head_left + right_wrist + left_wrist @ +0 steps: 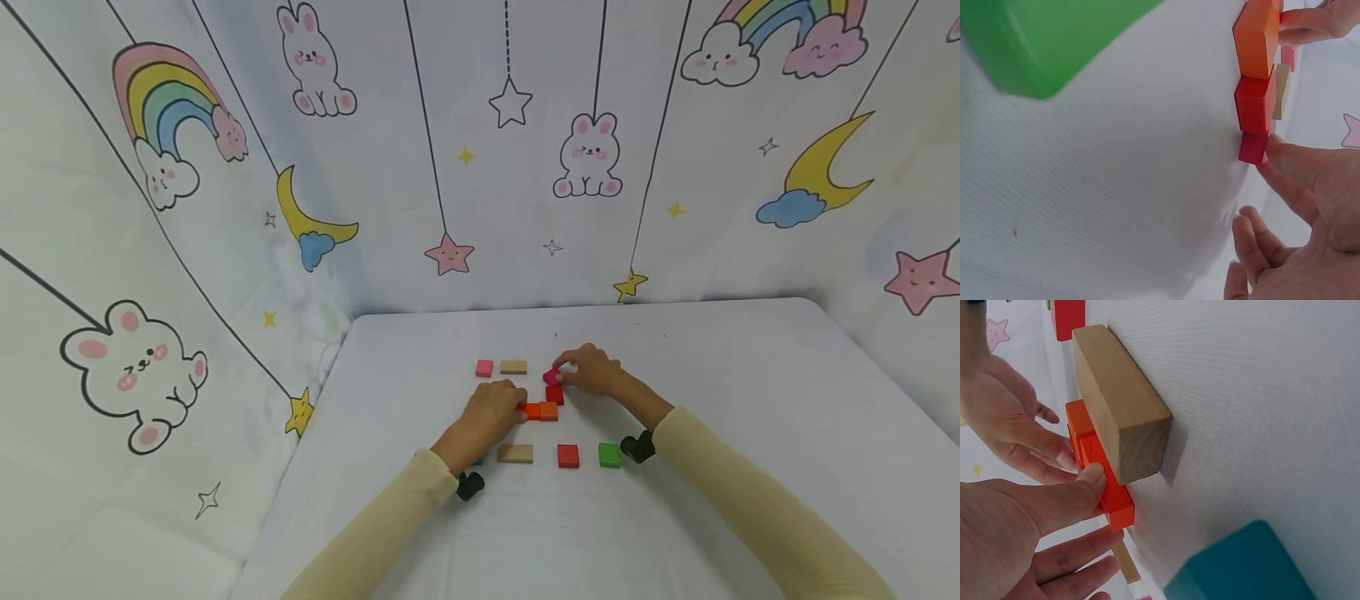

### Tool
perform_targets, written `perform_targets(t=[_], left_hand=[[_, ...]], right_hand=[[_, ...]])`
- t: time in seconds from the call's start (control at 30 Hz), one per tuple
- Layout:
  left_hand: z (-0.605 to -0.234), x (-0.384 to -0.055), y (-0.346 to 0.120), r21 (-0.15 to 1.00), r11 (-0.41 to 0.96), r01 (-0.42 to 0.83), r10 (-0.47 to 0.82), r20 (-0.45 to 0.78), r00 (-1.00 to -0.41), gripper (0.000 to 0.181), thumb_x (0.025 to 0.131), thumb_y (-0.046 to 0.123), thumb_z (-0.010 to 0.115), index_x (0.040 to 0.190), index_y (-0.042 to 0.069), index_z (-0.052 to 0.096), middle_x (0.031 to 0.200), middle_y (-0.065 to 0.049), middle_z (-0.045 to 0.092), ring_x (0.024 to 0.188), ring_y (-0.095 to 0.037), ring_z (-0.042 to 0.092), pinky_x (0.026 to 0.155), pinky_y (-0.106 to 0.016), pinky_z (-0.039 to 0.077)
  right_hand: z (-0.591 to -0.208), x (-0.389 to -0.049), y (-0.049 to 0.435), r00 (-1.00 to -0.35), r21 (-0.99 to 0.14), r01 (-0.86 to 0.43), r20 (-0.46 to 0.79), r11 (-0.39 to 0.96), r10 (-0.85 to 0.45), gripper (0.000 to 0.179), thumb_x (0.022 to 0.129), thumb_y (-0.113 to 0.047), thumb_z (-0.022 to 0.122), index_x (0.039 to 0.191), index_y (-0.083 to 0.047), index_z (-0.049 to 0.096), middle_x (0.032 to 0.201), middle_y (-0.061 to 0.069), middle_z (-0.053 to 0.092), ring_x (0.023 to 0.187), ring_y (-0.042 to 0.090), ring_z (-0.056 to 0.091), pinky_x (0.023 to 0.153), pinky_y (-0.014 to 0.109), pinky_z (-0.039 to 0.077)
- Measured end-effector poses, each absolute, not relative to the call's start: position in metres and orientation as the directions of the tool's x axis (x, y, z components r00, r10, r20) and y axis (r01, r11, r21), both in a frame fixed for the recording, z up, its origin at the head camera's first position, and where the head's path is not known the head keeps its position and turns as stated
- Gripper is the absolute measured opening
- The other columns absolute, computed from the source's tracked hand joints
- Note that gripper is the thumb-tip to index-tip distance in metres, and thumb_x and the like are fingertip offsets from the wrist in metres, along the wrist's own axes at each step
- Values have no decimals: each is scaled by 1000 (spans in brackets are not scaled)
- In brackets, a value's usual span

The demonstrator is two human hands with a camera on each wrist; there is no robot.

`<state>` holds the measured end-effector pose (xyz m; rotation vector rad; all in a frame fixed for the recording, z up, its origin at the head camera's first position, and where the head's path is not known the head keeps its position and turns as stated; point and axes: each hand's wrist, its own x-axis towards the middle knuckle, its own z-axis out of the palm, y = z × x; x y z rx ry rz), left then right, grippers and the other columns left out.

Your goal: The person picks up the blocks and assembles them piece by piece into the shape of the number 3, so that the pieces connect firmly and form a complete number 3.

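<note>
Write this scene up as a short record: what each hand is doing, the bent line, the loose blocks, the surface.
Left hand: pinches the red-orange block
Right hand: pinches the crimson block
Bent line, left hand to right: red-orange, orange block, inner red block, crimson
Loose, near side: teal block (mostly hidden in head view), near tan block, separate red block, green block
Loose, far side: pink block, far tan block
Surface: white tabletop
</note>
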<state>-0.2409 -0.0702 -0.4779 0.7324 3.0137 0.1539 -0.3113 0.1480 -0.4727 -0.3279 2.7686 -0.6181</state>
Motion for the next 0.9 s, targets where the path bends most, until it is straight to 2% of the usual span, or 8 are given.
perform_targets(t=[0.23, 0.53, 0.9], left_hand=[[-478, -241, -70, 102, 886, 451, 455, -19, -890, 27, 97, 30, 79, 120, 16, 77, 112, -2, 75, 100, -18, 68, 98, -36, 55], [-478, -241, -70, 98, 882, 461, 464, -14, -886, 24, 97, 29, 78, 118, 16, 77, 109, -2, 75, 98, -18, 67, 96, -36, 55], [-477, -241, -70, 86, 879, 468, 471, -15, -882, 24, 97, 28, 79, 117, 17, 77, 108, -2, 74, 94, -18, 66, 94, -34, 55]], right_hand=[[-473, -316, 148, -926, -431, -171, -237, 886, -294, 40, 101, -27, 71, 139, -15, 68, 141, 26, 56, 133, 43, 50, 103, 78, 40], [-466, -320, 141, -937, -469, -174, -192, 866, -292, 36, 101, -27, 70, 134, -12, 71, 138, 24, 59, 125, 40, 54, 101, 73, 43], [-463, -334, 117, -946, -402, -209, -149, 892, -289, 35, 100, -31, 73, 131, -15, 73, 139, 21, 60, 118, 35, 58, 100, 65, 48]])
